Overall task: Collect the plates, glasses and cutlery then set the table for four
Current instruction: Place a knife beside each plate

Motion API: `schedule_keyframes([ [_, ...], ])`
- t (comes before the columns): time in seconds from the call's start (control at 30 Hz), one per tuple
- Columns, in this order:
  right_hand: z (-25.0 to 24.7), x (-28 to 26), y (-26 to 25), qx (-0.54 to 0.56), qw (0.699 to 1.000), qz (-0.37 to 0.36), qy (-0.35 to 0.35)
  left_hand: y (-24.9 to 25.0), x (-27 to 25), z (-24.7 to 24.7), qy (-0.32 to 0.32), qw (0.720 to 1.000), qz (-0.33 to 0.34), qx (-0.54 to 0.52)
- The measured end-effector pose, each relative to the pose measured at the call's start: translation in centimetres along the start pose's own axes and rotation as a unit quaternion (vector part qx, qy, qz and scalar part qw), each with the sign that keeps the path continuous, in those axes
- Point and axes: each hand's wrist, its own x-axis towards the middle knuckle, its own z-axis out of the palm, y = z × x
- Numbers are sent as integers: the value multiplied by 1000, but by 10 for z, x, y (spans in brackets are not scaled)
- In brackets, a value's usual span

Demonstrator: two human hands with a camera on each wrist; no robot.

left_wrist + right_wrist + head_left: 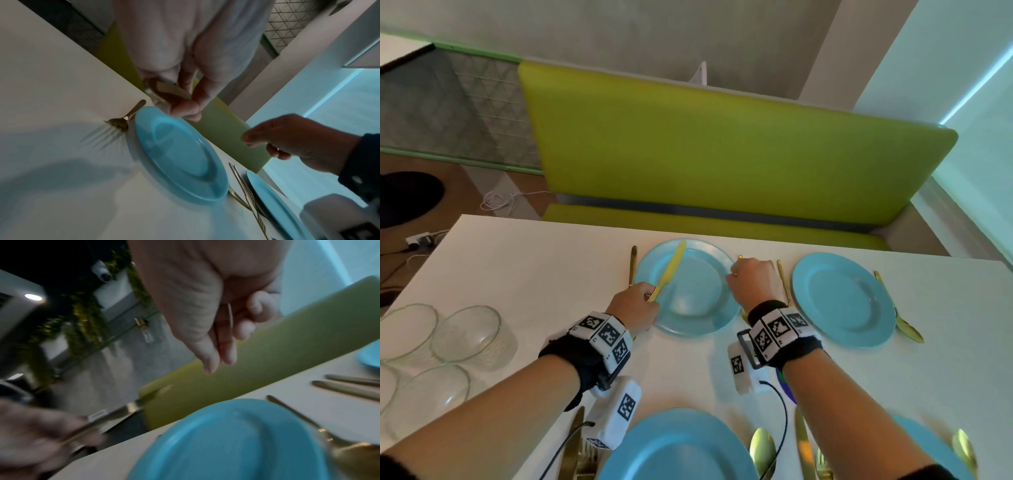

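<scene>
Four blue plates lie on the white table (534, 260). Over the far left plate (688, 291), my left hand (649, 297) pinches a gold knife (669, 269) by its handle, with the blade pointing away above the plate. The left wrist view shows the fingers (185, 112) curled round the handle. My right hand (739, 274) hovers at that plate's right rim with loosely curled fingers and holds nothing. A gold spoon (304, 423) lies on the table beneath it. A gold fork (632, 263) lies to the left of the plate.
The far right plate (844, 299) has cutlery (784, 281) to its left and a spoon (907, 325) to its right. Two near plates (674, 445) with cutlery sit at the bottom edge. Several glasses (469, 332) stand at the left. A green bench (722, 144) runs behind the table.
</scene>
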Motion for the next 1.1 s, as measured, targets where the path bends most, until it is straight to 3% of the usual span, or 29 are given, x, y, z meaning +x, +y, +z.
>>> schedule_keyframes([
  [0.1, 1, -41, -33, 47, 994, -98, -22, 0, -17, -7, -53, 998, 16, 37],
  [0.2, 8, -79, -61, 16, 980, -195, -39, -5, -36, -20, -70, 996, 30, 39],
  [0.33, 14, -121, -93, -36, 971, -226, -71, -19, -65, -47, -83, 994, 51, 51],
  [0.5, 12, -180, -135, -51, 968, -240, -57, -52, -105, -89, -114, 984, 89, 109],
  [0.8, 25, -252, -203, -42, 980, -184, -60, -103, -152, -156, -125, 972, 142, 139],
  [1.0, 31, -241, -206, -7, 996, -68, -59, -104, -145, -187, 3, 977, 187, 101],
  [1.1, 37, -213, -202, 23, 998, -6, -50, -100, -130, -202, 25, 982, 178, 63],
])
